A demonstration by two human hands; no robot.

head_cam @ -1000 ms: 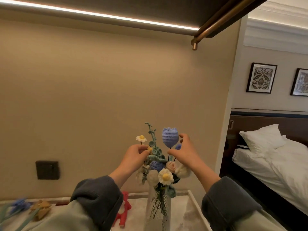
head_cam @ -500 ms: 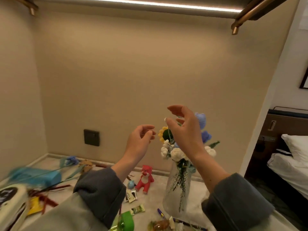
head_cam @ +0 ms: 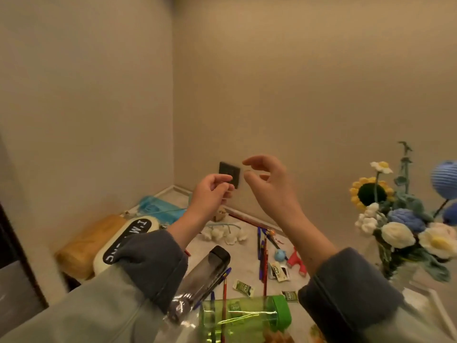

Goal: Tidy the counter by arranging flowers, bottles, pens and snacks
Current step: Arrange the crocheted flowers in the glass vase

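Observation:
Both of my hands hover empty in mid-air above the counter (head_cam: pixel 247 258). My left hand (head_cam: pixel 212 191) has its fingers loosely curled toward the thumb. My right hand (head_cam: pixel 269 184) is relaxed, fingers curved. At the right edge a glass vase (head_cam: pixel 398 271) holds a crochet bouquet (head_cam: pixel 400 219), well away from both hands. Loose white crochet flowers (head_cam: pixel 225 233), several pens (head_cam: pixel 262 253) and snack packets (head_cam: pixel 243 288) lie below my hands. A dark bottle (head_cam: pixel 200 280) and a green bottle (head_cam: pixel 244 315) lie on their sides near my sleeves.
A white pencil case (head_cam: pixel 123 241), a tan pouch (head_cam: pixel 86 243) and a blue packet (head_cam: pixel 160 209) sit along the left wall. A red toy figure (head_cam: pixel 296 261) and a small blue toy (head_cam: pixel 280 254) lie among the pens. A dark wall socket (head_cam: pixel 229 173) is behind my hands.
My hands have let go of the bouquet and pulled away to its left. The view has swung left and down, showing the cluttered counter.

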